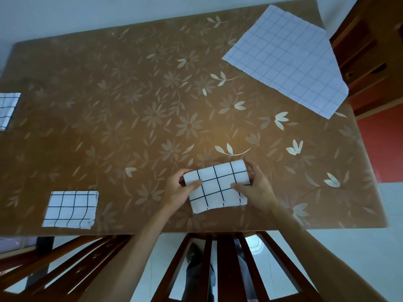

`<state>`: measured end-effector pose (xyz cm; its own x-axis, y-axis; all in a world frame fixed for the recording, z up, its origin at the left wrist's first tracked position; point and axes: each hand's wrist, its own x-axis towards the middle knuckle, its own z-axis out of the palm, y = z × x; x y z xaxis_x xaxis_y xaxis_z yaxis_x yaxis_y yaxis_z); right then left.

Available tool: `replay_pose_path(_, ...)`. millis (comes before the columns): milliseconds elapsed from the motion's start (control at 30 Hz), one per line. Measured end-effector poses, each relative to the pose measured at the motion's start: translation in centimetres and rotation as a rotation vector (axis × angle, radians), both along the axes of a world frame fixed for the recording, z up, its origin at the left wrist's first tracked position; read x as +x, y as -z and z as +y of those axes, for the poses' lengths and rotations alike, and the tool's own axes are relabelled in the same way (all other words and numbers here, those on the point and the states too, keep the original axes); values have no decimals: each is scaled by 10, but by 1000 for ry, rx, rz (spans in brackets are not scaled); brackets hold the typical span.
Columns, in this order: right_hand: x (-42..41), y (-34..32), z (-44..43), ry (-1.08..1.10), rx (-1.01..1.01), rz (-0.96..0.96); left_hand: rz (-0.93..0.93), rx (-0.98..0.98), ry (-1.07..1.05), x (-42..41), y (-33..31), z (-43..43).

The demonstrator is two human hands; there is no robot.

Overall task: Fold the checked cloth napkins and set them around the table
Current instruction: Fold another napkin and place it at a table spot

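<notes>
Fingers [194,183] of the left hand [176,191] pinch the left end of the held napkin [216,186], thumb on top and the others curled over its far-left corner. The right hand [256,189] grips the right end the same way.

At the left edge of the table [130,94], the far-left napkin [7,110] lies folded and is partly cut off by the frame. The near-left napkin [70,209] lies folded flat beside the near edge. Right of it, the held napkin, white with black checks, is a thick folded rectangle close to the near edge, just beyond the slatted chair [226,264]. It is turned slightly off square, and I cannot tell whether it rests on the table or is just above it. At the far right, the blue-checked cloth [287,59] lies unfolded and reaches the table's right edge.

The step in hand looks like finishing and placing this fold. To do it well, turn the rectangle until its long side runs parallel to the near edge, as the near-left napkin lies. Set it about as far back from that edge. Press both thumbs along the top so the soft layers stay stacked. Let go with both hands together, since dragging one end would likely skew the layers or open the fold. The blue-checked cloth seems to be the next one to fold.
</notes>
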<state>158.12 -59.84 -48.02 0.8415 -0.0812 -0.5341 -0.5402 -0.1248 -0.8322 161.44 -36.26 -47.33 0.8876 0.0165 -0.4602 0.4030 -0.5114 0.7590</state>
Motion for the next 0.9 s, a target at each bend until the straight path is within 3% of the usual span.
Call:
replay_pose_path(167,7,-1,-7,-29,19,43,-46,-25,20,7,1,13)
replay_pose_path(267,2,7,-3,-138,-67,98,-101,99,106,4,16,16)
replay_pose_path(367,-6,14,3,-309,-374,70,-155,310,282,-5,26,13)
replay_pose_path(500,-18,23,13,-429,-904,-159,-385,623,486,-23,28,5)
replay_pose_path(700,-30,31,13,-491,-873,-548,-594,600,844,-49,42,-10)
replay_pose_path(900,-44,46,-1,-712,-836,-579,-462,610,981,-55,50,-17)
